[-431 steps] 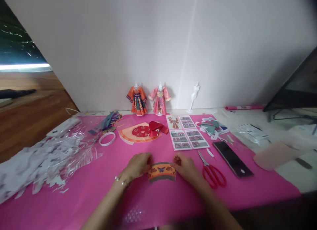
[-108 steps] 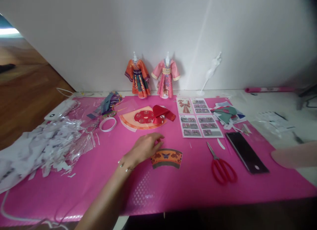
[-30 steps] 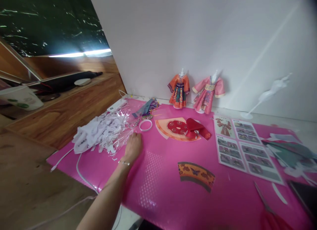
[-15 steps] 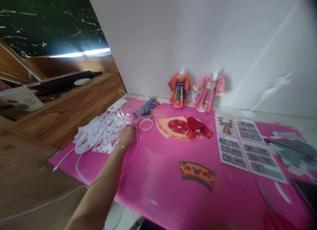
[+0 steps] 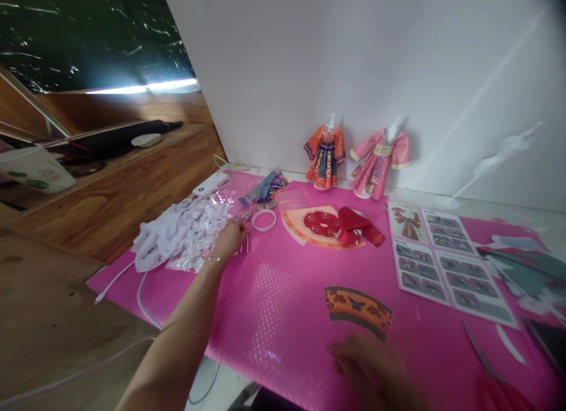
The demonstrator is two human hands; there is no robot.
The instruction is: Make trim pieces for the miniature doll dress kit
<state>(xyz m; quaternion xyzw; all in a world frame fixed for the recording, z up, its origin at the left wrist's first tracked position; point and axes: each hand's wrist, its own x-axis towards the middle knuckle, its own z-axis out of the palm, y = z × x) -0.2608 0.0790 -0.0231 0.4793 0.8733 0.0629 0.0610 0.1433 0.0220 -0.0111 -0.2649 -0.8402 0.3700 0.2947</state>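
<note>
A white wall (image 5: 283,75) backs the white table (image 5: 413,196) and its glossy pink sheet (image 5: 305,364). The left hand (image 5: 230,239), fingers curled, is beside a crumpled white scrap pile (image 5: 177,229); its hold cannot be determined. The blurred right hand (image 5: 365,357), opening and hold indeterminable, is near a curved orange butterfly-print strip (image 5: 359,309) on the sheet. A thin white ring (image 5: 265,229) lies near the left hand.

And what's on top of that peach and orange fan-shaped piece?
On the fan-shaped piece is a red patterned panel; I can't tell whether it's loose. Folded red material overlaps its right side. Whatever that covers, and anything underneath the piece, is hidden.
</note>
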